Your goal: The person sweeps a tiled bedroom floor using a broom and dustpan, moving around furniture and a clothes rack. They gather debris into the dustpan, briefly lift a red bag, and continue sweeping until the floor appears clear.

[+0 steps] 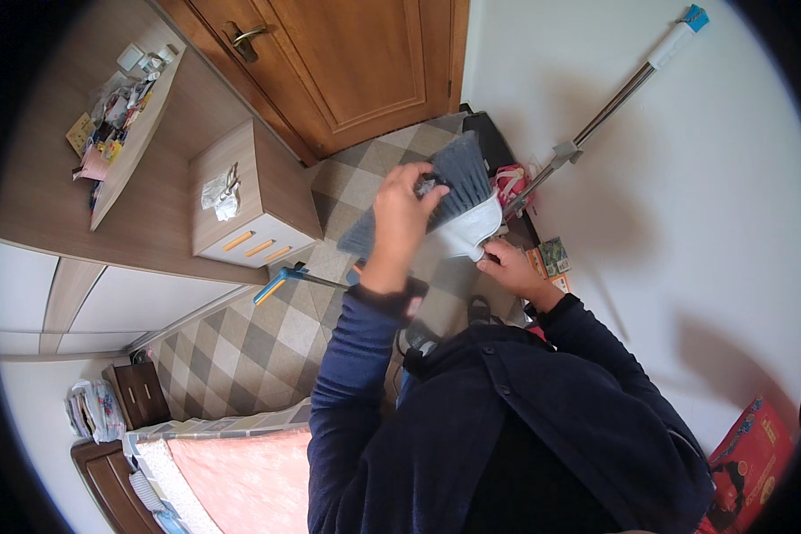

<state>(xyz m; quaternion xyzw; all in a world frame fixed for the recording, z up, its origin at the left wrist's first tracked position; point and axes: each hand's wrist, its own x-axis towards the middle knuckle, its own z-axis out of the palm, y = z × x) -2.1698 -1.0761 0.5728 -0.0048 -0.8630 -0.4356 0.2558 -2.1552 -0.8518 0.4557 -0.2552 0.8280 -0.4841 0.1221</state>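
Observation:
A broom head with grey bristles [473, 169] and a white base [472, 233] is held up in front of my body, bristles pointing away from me. My right hand [507, 265] is closed around its white neck. Over the bristles, my left hand [403, 209] is bent, thumb and fingers pinched together around something small and greyish, too unclear to name. The left wrist covers part of the bristles. A long metal pole [610, 107] with a white grip and blue end rises along the wall behind the broom head; whether it joins the broom cannot be made out.
A wooden door [356, 62] stands ahead, with a small cabinet [254, 200] and a cluttered shelf [142, 133] to the left. A blue-and-orange handle [279, 283] sits over the checked floor [240, 365]. A bed [240, 476] is at lower left, a red bag [752, 467] at lower right.

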